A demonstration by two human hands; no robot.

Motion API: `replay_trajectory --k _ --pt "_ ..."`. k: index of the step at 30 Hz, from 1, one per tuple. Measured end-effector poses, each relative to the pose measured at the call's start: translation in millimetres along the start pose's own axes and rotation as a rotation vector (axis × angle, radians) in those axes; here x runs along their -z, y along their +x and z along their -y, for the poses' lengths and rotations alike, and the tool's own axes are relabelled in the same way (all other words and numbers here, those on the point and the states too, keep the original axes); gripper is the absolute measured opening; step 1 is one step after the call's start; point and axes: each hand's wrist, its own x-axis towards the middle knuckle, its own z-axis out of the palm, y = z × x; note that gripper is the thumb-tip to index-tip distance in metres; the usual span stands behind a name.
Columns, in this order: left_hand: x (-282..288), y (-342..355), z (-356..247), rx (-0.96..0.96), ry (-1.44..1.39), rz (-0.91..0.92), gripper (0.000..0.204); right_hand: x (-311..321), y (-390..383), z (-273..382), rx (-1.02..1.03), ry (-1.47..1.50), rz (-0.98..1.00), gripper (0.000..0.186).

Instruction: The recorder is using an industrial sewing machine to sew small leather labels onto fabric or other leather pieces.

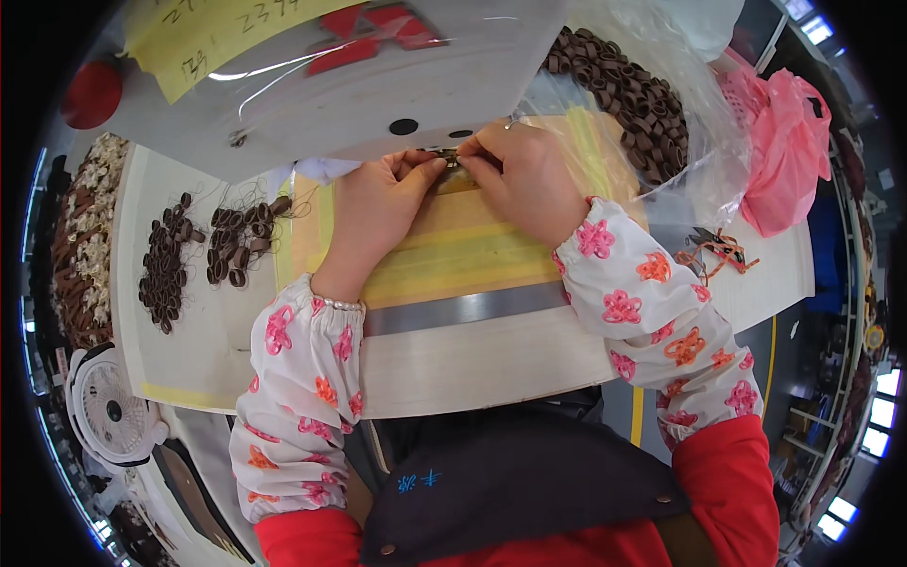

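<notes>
Held left hand [378,210] and right hand [531,177] close together at twelve o'clock, beneath the white machine head [331,123], with thumbs and forefingers curled toward pinches. Could not tell how fully closed, nor make out any piece between the fingertips. Saw brown loops [652,118] heaped between one and two o'clock, with smaller brown clusters [168,266] toward nine on the pale tabletop [472,378]. Called, by best judgement, for light, even pressure from both sides, small nudges rather than pulls, relaxed wrists, fingertips just short of the machine's working point, and careful alignment before any feed.
</notes>
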Motion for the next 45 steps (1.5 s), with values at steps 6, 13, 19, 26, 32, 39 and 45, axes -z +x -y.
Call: replay_trajectory --k 6,13,19,26,32,39,45 --pt "-1 0 2 -0.015 0.035 -0.032 0.026 0 1 3 0.014 -0.029 0.005 0.006" --pt "-1 2 4 -0.030 0.042 -0.035 0.026 -2 0 2 -0.024 -0.118 -0.008 0.009" --pt "0 3 5 -0.072 0.111 -0.037 0.027 2 3 6 -0.097 -0.161 0.094 0.010" --pt "2 8 19 -0.020 0.076 -0.022 0.026 0 7 9 -0.029 -0.208 0.081 0.012" --pt "0 3 6 -0.054 0.147 -0.034 0.024 5 7 8 -0.184 -0.153 0.157 0.012" --pt "2 1 7 -0.033 0.079 -0.044 0.024 -1 4 1 -0.063 -0.113 0.044 0.010" --pt "-5 3 10 -0.195 0.036 -0.069 0.025 -1 1 -5 -0.006 -0.138 0.044 0.010"
